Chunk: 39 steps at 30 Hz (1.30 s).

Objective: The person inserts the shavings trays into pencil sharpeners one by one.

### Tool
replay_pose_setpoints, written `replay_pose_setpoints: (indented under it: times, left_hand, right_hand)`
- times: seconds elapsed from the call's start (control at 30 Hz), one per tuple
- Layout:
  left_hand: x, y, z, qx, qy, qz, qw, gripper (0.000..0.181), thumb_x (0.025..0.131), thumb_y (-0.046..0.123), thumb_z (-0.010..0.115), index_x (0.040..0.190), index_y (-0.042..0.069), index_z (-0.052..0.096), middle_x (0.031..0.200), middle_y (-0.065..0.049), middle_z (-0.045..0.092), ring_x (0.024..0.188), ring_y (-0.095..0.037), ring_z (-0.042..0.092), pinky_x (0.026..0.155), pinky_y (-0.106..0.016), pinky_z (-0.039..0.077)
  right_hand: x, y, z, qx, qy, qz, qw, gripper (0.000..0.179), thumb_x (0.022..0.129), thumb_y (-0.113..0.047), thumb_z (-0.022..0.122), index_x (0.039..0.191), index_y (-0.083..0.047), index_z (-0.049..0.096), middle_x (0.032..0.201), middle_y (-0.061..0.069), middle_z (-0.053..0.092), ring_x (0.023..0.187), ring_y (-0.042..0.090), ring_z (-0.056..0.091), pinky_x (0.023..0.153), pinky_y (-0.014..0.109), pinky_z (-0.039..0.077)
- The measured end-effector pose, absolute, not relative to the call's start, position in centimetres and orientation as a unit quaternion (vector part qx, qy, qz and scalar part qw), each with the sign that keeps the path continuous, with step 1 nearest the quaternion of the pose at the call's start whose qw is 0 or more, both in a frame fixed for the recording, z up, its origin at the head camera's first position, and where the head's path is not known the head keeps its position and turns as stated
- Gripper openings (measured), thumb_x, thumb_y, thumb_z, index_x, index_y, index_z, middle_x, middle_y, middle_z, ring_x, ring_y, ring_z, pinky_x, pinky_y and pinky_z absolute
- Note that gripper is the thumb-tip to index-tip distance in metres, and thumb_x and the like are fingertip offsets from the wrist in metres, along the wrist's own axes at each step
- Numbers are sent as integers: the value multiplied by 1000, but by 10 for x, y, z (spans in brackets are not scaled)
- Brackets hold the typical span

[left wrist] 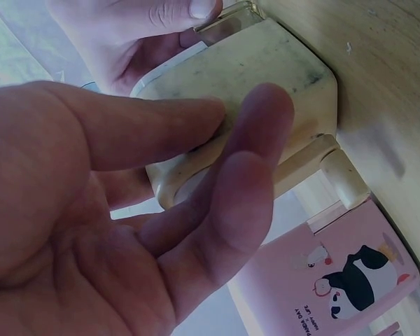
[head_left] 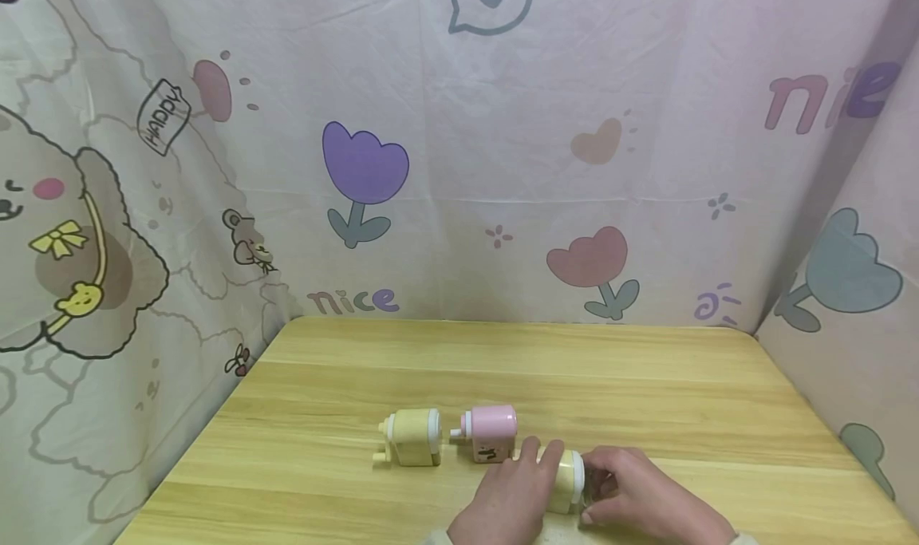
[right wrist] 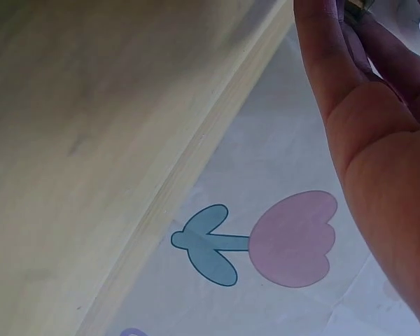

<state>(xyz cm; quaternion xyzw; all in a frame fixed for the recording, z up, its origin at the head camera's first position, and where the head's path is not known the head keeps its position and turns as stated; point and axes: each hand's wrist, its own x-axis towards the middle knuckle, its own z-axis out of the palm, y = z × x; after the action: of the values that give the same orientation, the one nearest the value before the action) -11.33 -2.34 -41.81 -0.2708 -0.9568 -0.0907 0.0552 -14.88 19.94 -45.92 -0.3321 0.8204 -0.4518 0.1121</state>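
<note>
A yellow crank pencil sharpener (head_left: pixel 569 485) stands at the table's front, between both hands. My left hand (head_left: pixel 505 499) grips its crank end, with the thumb pressed against the scuffed yellow side in the left wrist view. At the opposite end, my right hand (head_left: pixel 639 487) pinches the clear shavings drawer (left wrist: pixel 231 22), which sticks out a little from the body. The crank handle (left wrist: pixel 308 159) shows beyond my left fingers. Close behind the left hand is a pink pencil sharpener (head_left: pixel 494 424) with a panda picture. The right wrist view catches only the drawer's edge, at the top.
Another yellow pencil sharpener (head_left: pixel 415 437) stands left of the pink one, its crank pointing left. Beneath them is a wood-grain table (head_left: pixel 345 361). Printed cloth (head_left: pixel 474 130) hangs behind the table and along both sides.
</note>
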Motion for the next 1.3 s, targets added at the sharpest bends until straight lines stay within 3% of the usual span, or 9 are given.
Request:
replay_pose_setpoints:
  times: [0.63,1.03,1.3]
  left_hand:
    - [-114,-24,-417,-270,-957,-92,53,75,67,-6,84,131,16,52,100,-5,58,58,-12,51,46,-21,43]
    - [-114,-23,-417,-272,-957,-95,42,76,69,-6,83,134,16,52,103,-6,59,59,-12,51,47,-20,44]
    - [-113,-24,-418,-273,-956,-95,56,75,69,-6,83,134,16,52,100,-5,58,56,-12,50,45,-20,42]
  right_hand:
    - [-148,195,-461,-334,820,-453,104,26,82,-18,86,99,-23,68,86,-11,67,77,2,62,66,25,57]
    - [-145,192,-458,-308,821,-464,127,37,81,-14,85,113,-22,68,93,-8,69,82,8,65,72,26,58]
    - [-144,190,-458,-316,823,-458,112,42,82,-15,85,118,-25,67,98,-10,71,86,8,67,75,27,58]
